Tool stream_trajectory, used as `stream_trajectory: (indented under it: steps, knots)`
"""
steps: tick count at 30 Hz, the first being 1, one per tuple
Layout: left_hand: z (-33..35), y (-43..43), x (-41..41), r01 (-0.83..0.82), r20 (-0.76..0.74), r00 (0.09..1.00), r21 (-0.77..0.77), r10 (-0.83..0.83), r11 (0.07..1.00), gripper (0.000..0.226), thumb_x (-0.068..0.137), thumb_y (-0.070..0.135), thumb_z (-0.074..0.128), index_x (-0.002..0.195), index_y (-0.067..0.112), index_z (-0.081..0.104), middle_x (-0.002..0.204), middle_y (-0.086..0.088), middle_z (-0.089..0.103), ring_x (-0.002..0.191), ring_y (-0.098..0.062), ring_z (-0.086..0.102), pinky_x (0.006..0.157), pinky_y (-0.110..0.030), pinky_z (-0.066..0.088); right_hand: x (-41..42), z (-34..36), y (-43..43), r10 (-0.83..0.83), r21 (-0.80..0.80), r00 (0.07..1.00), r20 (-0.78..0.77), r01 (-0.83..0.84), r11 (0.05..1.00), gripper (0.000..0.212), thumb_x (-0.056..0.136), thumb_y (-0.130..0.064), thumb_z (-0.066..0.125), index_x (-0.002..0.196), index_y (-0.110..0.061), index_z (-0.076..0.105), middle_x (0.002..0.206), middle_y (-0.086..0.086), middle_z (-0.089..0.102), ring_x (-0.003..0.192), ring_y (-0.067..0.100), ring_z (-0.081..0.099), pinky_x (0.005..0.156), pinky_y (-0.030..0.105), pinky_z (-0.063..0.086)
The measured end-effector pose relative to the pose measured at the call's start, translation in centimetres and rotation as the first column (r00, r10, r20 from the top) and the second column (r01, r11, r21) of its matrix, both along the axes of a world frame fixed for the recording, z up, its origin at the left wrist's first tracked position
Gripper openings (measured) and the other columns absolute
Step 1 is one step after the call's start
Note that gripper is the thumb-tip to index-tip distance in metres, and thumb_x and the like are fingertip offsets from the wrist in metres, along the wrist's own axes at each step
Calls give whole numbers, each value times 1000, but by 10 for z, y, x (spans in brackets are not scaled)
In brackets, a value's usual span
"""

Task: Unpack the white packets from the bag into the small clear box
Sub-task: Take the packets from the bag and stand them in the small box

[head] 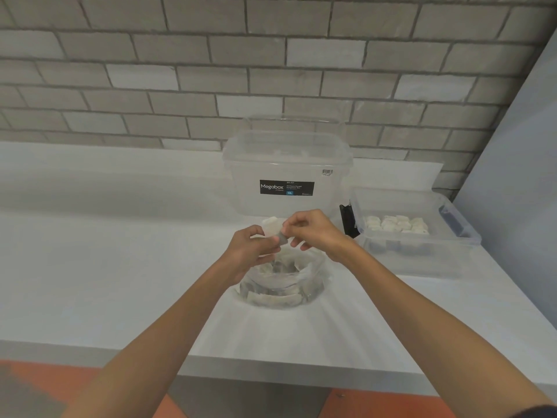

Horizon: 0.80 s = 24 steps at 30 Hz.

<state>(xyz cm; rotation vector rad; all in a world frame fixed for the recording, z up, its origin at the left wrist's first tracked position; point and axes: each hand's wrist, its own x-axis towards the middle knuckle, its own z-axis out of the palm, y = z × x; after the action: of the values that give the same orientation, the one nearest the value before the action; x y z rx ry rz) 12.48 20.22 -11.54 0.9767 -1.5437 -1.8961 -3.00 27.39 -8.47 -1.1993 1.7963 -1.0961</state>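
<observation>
The left hand (251,250) and right hand (315,233) both pinch one white packet (272,227) (light, soft, probably slippery) over the bag (283,289); holding its edges looks safest.

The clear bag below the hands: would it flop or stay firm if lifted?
Probably floppy: the bag looks like thin film, slumped and wrinkled. Likely light, since it holds only small white packets. Its glossy film may be slippery.

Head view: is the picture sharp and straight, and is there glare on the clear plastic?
Head view: brick wall lines bow, wide-angle distortion; head view: light soft and even, no hard glare on the Megabox tub; head view: white packets in the small clear box look blurred, small print on its label unreadable.
</observation>
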Motion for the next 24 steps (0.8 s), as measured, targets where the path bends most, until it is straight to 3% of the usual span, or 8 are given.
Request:
stream_trajectory:
  steps: [2,6,9,12,14,16,19,24]
  knots:
    - [0,-2,0,-13,31,999,-69,15,998,24,85,16,71,106,7,61,100,-9,72,91,-18,69,83,-31,55,1,-2,0,5,-3,999,-33,-5,1000,6,87,-15,67,81,-15,66,77,2,68,63,13,62,55,21,46]
    - [3,-4,1,-83,4,996,-142,85,986,18,87,19,70,97,5,64,91,-7,68,85,-19,65,79,-28,55,2,-6,0,24,10,993,-111,-23,1000,3,86,-13,66,84,-13,68,78,2,69,63,13,62,55,21,46]
    - [3,-6,4,-117,13,992,-175,122,977,17,86,15,70,95,2,65,91,-12,68,83,-21,66,80,-31,56,0,-14,-5,41,29,954,-298,-34,999,9,87,-7,62,89,-10,71,82,4,67,62,13,60,53,15,47]
    - [1,-9,8,-123,46,990,-202,135,972,18,85,14,71,94,0,65,90,-13,67,84,-25,65,86,-39,56,-1,-30,-13,125,126,786,-605,-61,990,26,88,1,52,98,-13,72,94,5,64,84,20,62,76,31,53]
    - [-1,-10,11,-121,53,989,-210,135,970,18,85,14,71,93,-1,65,89,-13,68,83,-25,65,86,-40,56,3,-40,-16,230,226,626,-745,-87,970,36,89,3,47,110,-17,68,114,8,62,99,27,61,76,34,48]
    - [-2,-11,13,-122,56,989,-215,137,969,20,86,15,70,94,-3,66,90,-14,69,84,-24,66,85,-39,57,10,-44,-20,345,329,470,-812,-119,937,39,90,1,49,123,-17,62,124,10,58,105,31,60,77,34,44]
    - [-2,-11,15,-117,63,989,-226,134,967,23,86,16,70,96,-5,66,89,-12,69,82,-22,66,85,-38,56,18,-46,-25,423,406,277,-863,-119,906,28,93,-12,54,120,-14,61,121,8,60,106,28,60,75,33,42]
    - [-2,-10,18,-113,70,989,-240,134,964,19,86,16,70,93,-2,66,88,-9,69,80,-20,65,79,-33,57,23,-39,-25,445,435,206,-871,-98,895,20,91,-5,51,107,-7,63,114,10,61,97,30,60,69,31,36]
